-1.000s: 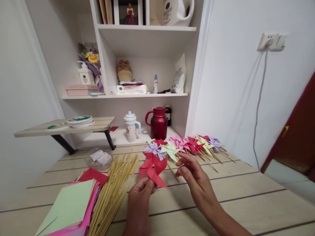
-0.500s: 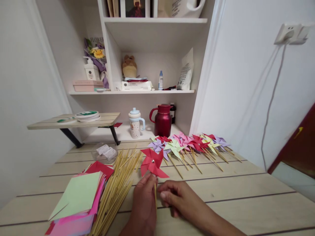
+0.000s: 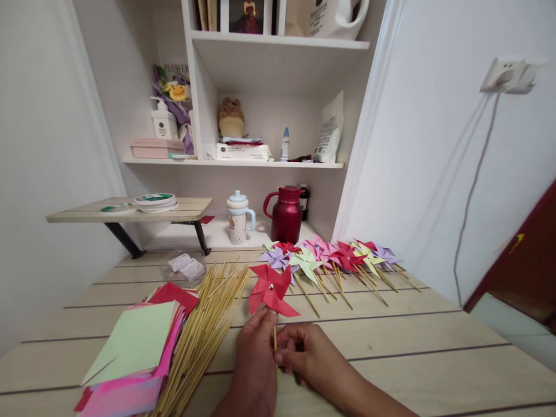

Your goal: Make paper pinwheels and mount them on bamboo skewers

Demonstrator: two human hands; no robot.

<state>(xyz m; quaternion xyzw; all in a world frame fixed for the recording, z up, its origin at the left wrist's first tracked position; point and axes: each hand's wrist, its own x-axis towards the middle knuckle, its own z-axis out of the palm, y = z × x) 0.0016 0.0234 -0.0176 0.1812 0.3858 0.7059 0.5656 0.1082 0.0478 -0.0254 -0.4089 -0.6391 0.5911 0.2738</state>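
Bright, even light; warped edges.

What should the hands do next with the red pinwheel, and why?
Probably lay the red pinwheel beside the row of finished pinwheels on the table. Its pin is in the centre, and the left hand and right hand both pinch its stick, so it looks assembled. A little test spin first would also make sense.
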